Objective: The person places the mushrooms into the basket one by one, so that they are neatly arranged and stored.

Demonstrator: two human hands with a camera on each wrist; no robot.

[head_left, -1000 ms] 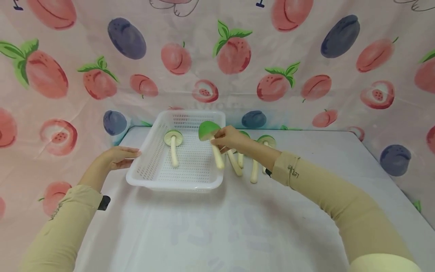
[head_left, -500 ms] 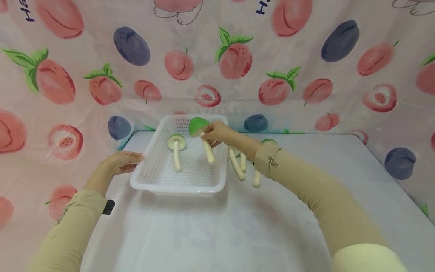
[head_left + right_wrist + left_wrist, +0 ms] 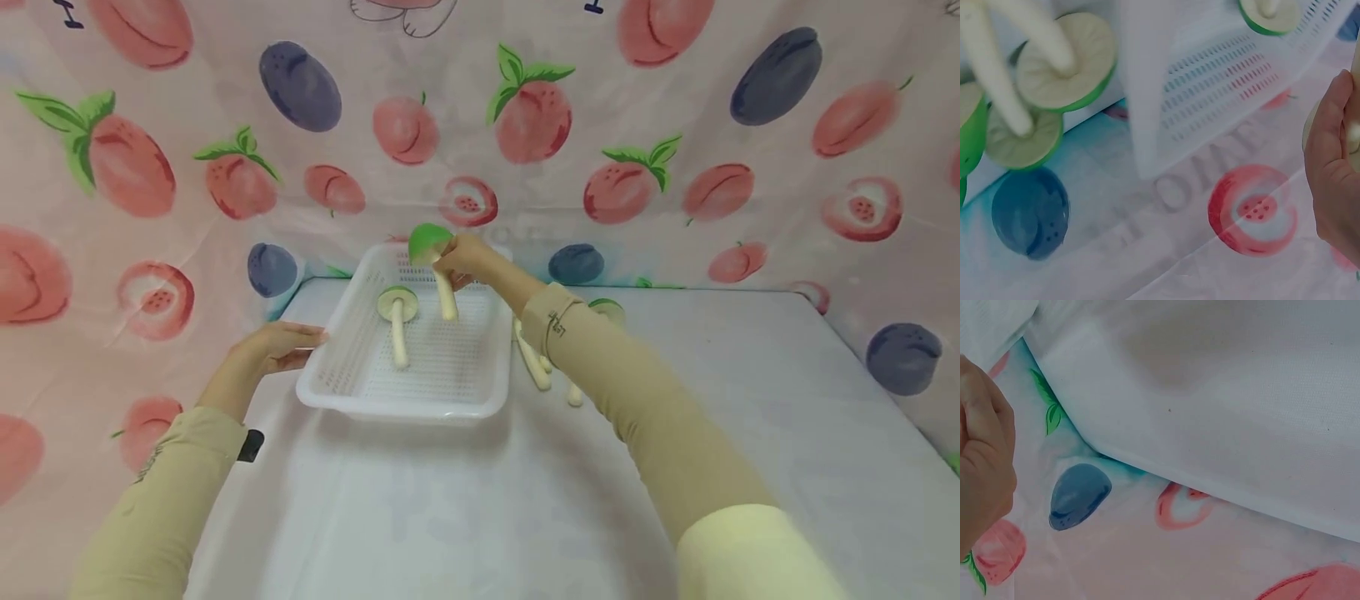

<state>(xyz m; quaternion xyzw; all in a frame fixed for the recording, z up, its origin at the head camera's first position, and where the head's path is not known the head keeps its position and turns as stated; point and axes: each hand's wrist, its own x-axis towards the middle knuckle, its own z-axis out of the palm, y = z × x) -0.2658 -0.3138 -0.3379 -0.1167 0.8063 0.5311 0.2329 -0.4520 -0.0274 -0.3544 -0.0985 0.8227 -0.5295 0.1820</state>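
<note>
My right hand [image 3: 465,260] pinches a toy mushroom [image 3: 444,287] by its pale stem, just below the green cap. It is held over the back of a white plastic basket [image 3: 352,407], stem hanging down. A second mushroom [image 3: 400,333] lies inside the basket on the left, underside of its cap showing. My left hand [image 3: 281,346] is at the basket's left rim, fingers fairly straight and fingertips at the edge. The right wrist view catches part of the right hand [image 3: 1335,162] at its edge; in the left wrist view the left hand [image 3: 985,450] shows at the far left.
Several more mushrooms [image 3: 1069,62] lie on the table just right of the basket, partly hidden by my right arm in the head view. The white table [image 3: 480,508] meets a fruit-printed cloth [image 3: 675,83] hanging behind it.
My right hand has carried the mushroom leftward and farther back, from the basket's right side to over its back part. My left hand has stayed at the rim.
</note>
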